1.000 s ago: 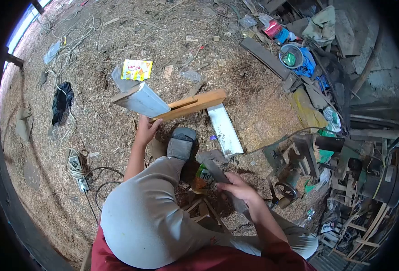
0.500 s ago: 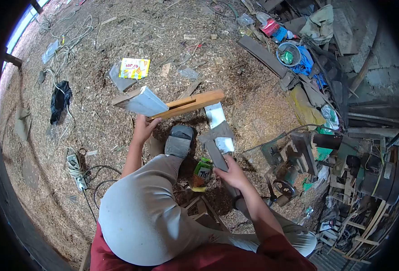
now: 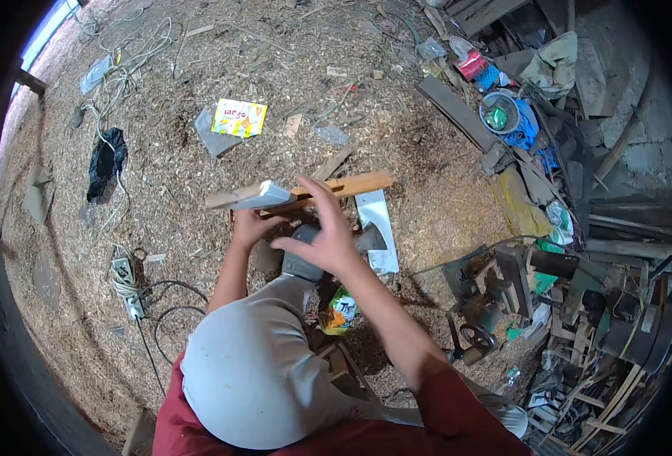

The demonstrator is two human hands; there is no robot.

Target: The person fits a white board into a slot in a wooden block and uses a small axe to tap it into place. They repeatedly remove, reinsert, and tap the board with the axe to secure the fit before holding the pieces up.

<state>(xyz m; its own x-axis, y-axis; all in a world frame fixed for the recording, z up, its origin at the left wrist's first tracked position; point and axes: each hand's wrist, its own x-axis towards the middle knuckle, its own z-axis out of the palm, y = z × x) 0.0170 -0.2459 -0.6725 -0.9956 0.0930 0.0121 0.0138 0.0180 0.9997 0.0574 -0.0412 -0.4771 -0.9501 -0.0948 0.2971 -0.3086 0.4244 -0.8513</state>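
My left hand grips a jointed wooden piece from below, near where its two parts meet. One part is an orange-brown wooden bar with a long slot; the other is a shorter block with a pale face, set at an angle to it. Just in front of the bar, my right hand is open, thumb and fingers spread, fingertips overlapping the bar in this view. An axe shows its head beyond my right hand, over a white sheet; its handle is hidden. My sandalled foot is below.
Wood shavings cover the ground. A green packet lies by my leg. On the left are a power strip with cables and a black bag. A machine with a handwheel and scrap wood stand at right.
My right hand has let go of the axe handle and moved up and left to the wooden piece. The pale-faced block has turned with the piece in my left hand.
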